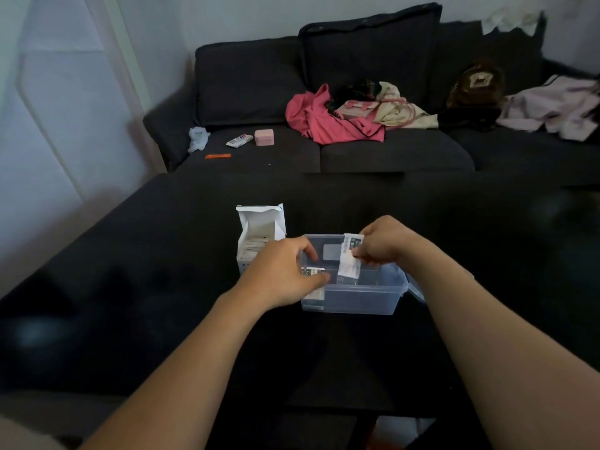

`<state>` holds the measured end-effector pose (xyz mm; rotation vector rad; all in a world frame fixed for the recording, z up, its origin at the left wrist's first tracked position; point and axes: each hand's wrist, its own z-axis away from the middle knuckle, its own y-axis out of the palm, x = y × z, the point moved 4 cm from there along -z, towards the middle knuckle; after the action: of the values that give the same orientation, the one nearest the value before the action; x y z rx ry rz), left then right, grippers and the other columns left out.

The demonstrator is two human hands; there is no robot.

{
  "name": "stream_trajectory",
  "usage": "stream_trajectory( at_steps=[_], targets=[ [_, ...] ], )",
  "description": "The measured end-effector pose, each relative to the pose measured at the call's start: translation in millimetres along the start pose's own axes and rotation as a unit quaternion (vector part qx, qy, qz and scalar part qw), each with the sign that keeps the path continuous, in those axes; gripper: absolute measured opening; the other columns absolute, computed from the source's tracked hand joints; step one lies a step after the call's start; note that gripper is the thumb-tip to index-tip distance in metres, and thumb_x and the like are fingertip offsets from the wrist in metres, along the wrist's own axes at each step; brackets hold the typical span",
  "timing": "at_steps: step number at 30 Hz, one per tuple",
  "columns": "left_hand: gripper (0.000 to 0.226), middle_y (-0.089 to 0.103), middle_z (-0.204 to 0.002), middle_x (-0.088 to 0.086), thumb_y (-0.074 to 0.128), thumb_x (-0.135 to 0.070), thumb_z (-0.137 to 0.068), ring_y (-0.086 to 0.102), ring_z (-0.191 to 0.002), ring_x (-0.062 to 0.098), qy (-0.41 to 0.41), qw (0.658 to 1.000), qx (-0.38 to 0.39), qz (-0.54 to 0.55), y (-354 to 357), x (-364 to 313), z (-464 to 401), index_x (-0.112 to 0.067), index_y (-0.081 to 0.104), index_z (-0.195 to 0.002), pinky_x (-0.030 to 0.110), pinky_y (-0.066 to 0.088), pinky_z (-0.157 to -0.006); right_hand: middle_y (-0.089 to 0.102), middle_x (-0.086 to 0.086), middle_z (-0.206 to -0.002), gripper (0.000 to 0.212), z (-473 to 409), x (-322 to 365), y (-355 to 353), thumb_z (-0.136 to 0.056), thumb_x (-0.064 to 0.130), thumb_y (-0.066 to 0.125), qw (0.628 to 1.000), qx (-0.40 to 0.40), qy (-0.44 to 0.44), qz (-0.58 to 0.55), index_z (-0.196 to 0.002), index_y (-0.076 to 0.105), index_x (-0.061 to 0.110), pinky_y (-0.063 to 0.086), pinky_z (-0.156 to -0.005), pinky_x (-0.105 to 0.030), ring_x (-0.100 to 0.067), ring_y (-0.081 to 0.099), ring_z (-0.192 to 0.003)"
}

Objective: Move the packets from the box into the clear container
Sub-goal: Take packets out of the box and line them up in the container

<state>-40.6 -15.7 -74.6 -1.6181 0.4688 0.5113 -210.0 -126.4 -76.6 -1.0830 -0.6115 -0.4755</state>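
- Progress: the task is judged mid-way. Both hands are over the clear container [357,295], each with one packet, so this looks like a placing step.
- Left hand [282,271]: at the container's 9 o'clock edge, fingers curled, pinching a packet [312,272] that sits low at the left end of the container. Whether that packet already rests on the bottom cannot be told.
- Right hand [386,243]: at the container's 12 o'clock side, fingers closed on a second packet [350,258], held upright above the container's interior, not yet released.
- Box [259,237]: white, flap open, standing just beside the container at its 10 o'clock. Edges of more packets show inside, packed in a row; their number is too blurred to count.
- Count: one box, one container, two hands, two packets in hand. Something dark lies on the container's floor; it may be further packets, but this cannot be confirmed.
- Remaining: release of both held packets, then the packets left in the box.
- Support: all stands on a dark table [162,287], with a sofa [259,76] at 12 o'clock.
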Motion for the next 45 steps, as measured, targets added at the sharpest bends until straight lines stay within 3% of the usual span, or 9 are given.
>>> stream_trajectory(
  at_steps=[3,7,11,17,24,34,38,43,45],
  targets=[
    [0.038,0.048,-0.072,-0.014,0.082,-0.055,-0.074,0.049,-0.063,0.005,-0.005,0.999,0.032,-0.041,2,5,2,-0.031,0.067,-0.1,0.025,0.039,-0.06,0.077,-0.016,-0.097,0.015,-10,3,16,-0.093,0.012,0.069,0.996,0.021,0.023,0.078,-0.103,0.072,0.001,0.059,-0.075,-0.032,-0.017,0.066,-0.072],
    [0.036,0.047,-0.076,-0.014,0.088,-0.046,-0.071,0.052,-0.068,0.005,-0.006,0.997,0.035,-0.067,0,10,0,-0.033,0.067,-0.098,0.025,0.041,-0.063,0.069,-0.01,-0.079,0.012,-9,3,32,-0.095,0.012,0.066,0.985,0.047,0.04,0.162,-0.1,0.067,0.001,0.048,-0.053,-0.025,-0.015,0.06,-0.058],
    [0.031,0.055,-0.082,-0.011,0.088,-0.047,-0.07,0.057,-0.075,0.008,-0.008,0.996,0.044,-0.076,3,15,-1,-0.033,0.07,-0.091,0.027,0.046,-0.067,0.062,-0.006,-0.091,0.013,-9,-3,45,-0.095,0.016,0.067,0.983,0.077,0.034,0.16,-0.098,0.056,0.011,0.05,-0.071,-0.03,-0.016,0.06,-0.078],
    [0.03,0.056,-0.078,-0.013,0.089,-0.045,-0.07,0.057,-0.073,0.007,-0.003,0.997,0.043,-0.069,4,15,-2,-0.03,0.069,-0.086,0.026,0.047,-0.067,0.056,-0.004,-0.096,0.028,-9,0,50,-0.092,0.019,0.07,0.972,0.049,0.003,0.229,-0.116,0.059,0.009,0.042,-0.07,-0.028,-0.014,0.053,-0.075],
    [0.031,0.06,-0.082,-0.008,0.088,-0.048,-0.069,0.059,-0.074,0.008,0.003,0.997,0.035,-0.074,4,17,-2,-0.031,0.068,-0.085,0.027,0.048,-0.066,0.064,-0.008,-0.121,0.044,-13,3,57,-0.085,0.024,0.077,0.967,0.072,-0.013,0.243,-0.125,0.062,0.013,0.054,-0.099,-0.04,-0.024,0.062,-0.11],
    [0.042,0.06,-0.083,-0.011,0.088,-0.046,-0.07,0.06,-0.077,0.007,0.006,0.996,0.042,-0.082,0,11,4,-0.034,0.065,-0.104,0.029,0.054,-0.072,0.06,-0.009,-0.103,0.036,-13,16,54,-0.089,0.021,0.074,0.966,0.037,-0.017,0.257,-0.12,0.06,0.008,0.053,-0.082,-0.034,-0.024,0.062,-0.098],
    [0.05,0.062,-0.09,-0.007,0.088,-0.05,-0.067,0.063,-0.08,0.01,-0.007,0.995,0.052,-0.087,-1,13,6,-0.038,0.064,-0.109,0.035,0.058,-0.078,0.059,-0.009,-0.096,0.028,-8,20,52,-0.091,0.017,0.071,0.959,0.028,-0.022,0.282,-0.115,0.06,0.007,0.054,-0.087,-0.034,-0.022,0.061,-0.094],
    [0.058,0.063,-0.084,-0.01,0.087,-0.048,-0.07,0.06,-0.077,0.003,0.009,0.994,0.053,-0.094,-8,9,12,-0.035,0.062,-0.12,0.034,0.057,-0.079,0.062,-0.007,-0.082,0.018,-1,21,45,-0.091,0.018,0.072,0.955,0.017,-0.021,0.296,-0.102,0.061,0.009,0.05,-0.056,-0.027,-0.016,0.062,-0.066],
    [0.06,0.067,-0.077,-0.008,0.088,-0.044,-0.071,0.063,-0.072,0.003,0.015,0.996,0.054,-0.07,-14,6,17,-0.033,0.061,-0.123,0.035,0.059,-0.077,0.069,-0.011,-0.087,0.019,2,21,36,-0.093,0.016,0.07,0.97,0.014,-0.004,0.242,-0.107,0.064,0.005,0.058,-0.058,-0.029,-0.019,0.071,-0.07]
  ],
)
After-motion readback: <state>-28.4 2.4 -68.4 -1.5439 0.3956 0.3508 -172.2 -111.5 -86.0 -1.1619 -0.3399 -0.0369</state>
